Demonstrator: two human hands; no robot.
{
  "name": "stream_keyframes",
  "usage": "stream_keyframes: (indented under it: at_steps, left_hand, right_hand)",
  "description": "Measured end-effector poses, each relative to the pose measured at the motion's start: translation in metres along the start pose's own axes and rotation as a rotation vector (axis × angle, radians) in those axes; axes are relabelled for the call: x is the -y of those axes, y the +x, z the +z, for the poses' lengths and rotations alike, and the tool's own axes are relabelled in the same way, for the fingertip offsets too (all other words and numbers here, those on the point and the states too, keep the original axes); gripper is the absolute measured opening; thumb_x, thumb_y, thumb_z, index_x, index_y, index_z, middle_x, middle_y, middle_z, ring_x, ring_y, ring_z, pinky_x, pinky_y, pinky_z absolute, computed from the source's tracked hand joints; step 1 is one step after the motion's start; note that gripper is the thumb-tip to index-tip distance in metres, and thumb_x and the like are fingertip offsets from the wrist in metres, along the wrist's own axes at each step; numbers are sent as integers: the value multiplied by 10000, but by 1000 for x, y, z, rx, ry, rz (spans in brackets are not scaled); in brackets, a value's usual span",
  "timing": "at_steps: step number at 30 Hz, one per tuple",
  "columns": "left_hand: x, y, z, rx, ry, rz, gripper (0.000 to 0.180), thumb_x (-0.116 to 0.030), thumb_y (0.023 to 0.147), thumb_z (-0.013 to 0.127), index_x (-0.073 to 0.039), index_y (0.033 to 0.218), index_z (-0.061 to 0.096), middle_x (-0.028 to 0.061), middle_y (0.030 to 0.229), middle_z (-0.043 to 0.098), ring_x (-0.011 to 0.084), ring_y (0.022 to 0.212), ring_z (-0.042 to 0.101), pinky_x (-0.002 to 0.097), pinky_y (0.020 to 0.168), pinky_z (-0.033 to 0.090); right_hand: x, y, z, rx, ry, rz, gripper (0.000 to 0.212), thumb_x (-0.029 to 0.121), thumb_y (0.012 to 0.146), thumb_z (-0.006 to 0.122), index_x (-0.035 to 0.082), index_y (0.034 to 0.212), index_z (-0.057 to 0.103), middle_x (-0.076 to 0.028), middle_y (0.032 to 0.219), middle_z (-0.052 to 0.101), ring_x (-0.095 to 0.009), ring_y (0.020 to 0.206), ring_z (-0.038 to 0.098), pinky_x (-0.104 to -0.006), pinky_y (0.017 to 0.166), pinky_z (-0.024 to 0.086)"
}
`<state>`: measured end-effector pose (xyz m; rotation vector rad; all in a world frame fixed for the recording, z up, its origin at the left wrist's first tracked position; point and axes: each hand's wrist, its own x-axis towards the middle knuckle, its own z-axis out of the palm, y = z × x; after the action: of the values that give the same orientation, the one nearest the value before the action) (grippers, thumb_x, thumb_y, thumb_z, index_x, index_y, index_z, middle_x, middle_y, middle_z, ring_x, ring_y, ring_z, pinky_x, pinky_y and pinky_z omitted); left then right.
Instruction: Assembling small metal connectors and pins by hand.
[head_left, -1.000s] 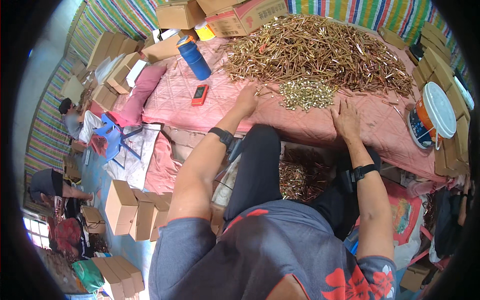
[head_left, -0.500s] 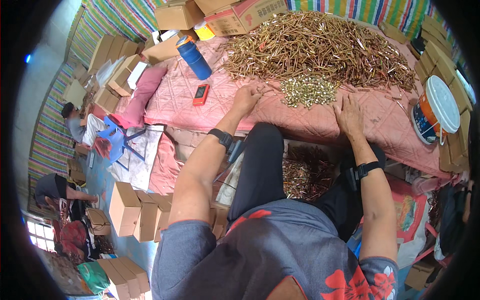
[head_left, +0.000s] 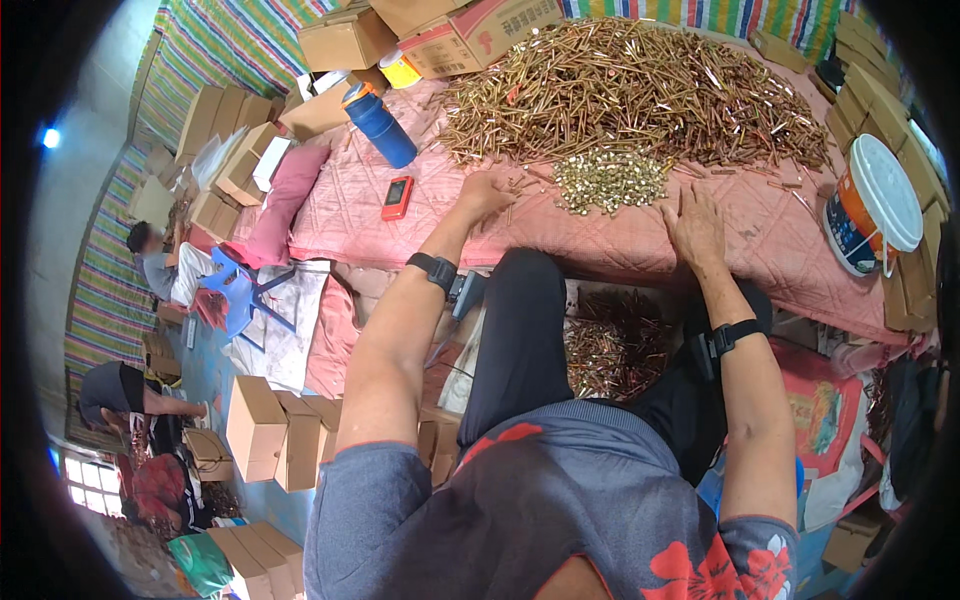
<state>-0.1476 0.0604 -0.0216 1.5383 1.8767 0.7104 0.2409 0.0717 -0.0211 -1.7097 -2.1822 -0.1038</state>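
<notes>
A large heap of slender brass-coloured tubes point(head_left: 640, 90) covers the far side of a pink quilted surface point(head_left: 590, 240). In front of the heap lies a smaller pile of short, shiny pale-gold pieces point(head_left: 610, 182), like little caps. My left hand point(head_left: 484, 196) is to the left of that pile, fingers curled down by a few loose tubes point(head_left: 525, 182); whether it grips one is too small to make out. On the pile's right, my right hand point(head_left: 696, 226) rests palm down on the quilt, fingers stretched out, with nothing in it.
A blue bottle point(head_left: 380, 125) and a small red device point(head_left: 397, 198) stand left of my left hand. At the far right sits a white-lidded bucket point(head_left: 872, 205). More tubes point(head_left: 615, 345) lie below the quilt's edge. Cardboard boxes point(head_left: 345, 40) line the back; two people are at left.
My left hand has shifted slightly left, its fingers still curled. My right hand stays flat in about the same place. The whole view has tilted a little.
</notes>
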Motion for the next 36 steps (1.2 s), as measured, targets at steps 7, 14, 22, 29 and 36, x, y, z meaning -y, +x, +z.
stream_keyframes:
  at_steps: [7, 14, 22, 29, 36]
  left_hand:
    - [1, -2, -8, -187, 141, 42, 231, -235, 713, 768, -27, 757, 678, 56, 658, 643, 139, 610, 615, 299, 574, 478]
    - [-10, 3, 0, -345, 404, 151, 267, -243, 691, 718, -15, 797, 626, 201, 807, 648, 333, 774, 635, 404, 698, 489]
    - [-22, 12, 2, -246, 445, 65, 242, -221, 702, 672, -22, 835, 641, 213, 852, 652, 348, 822, 639, 413, 729, 493]
    - [-9, 29, 16, -188, 617, 47, 277, -167, 748, 602, 23, 946, 644, 236, 917, 651, 368, 906, 628, 413, 809, 492]
    - [0, 31, -14, -334, 214, 21, 285, -203, 819, 573, 27, 979, 624, 282, 949, 631, 409, 949, 607, 459, 836, 470]
  right_hand:
    - [4, 1, 2, -61, 21, -32, 634, 444, 889, 506, -31, 1303, 442, -201, 1363, 426, -322, 1298, 354, -426, 1070, 263]
    - [3, 1, 3, -47, 21, -29, 648, 460, 885, 509, -37, 1296, 448, -204, 1358, 428, -321, 1297, 354, -428, 1066, 266]
    - [-2, 0, 2, -57, 11, -20, 644, 475, 880, 518, -27, 1279, 464, -191, 1344, 444, -319, 1294, 356, -428, 1059, 275]
    - [-3, -1, 2, -51, -3, -13, 643, 482, 889, 503, -24, 1283, 461, -190, 1346, 443, -319, 1290, 363, -432, 1053, 281]
    - [-1, 0, 4, -50, 6, -15, 648, 494, 892, 490, -20, 1287, 460, -190, 1360, 435, -321, 1295, 360, -444, 1057, 273]
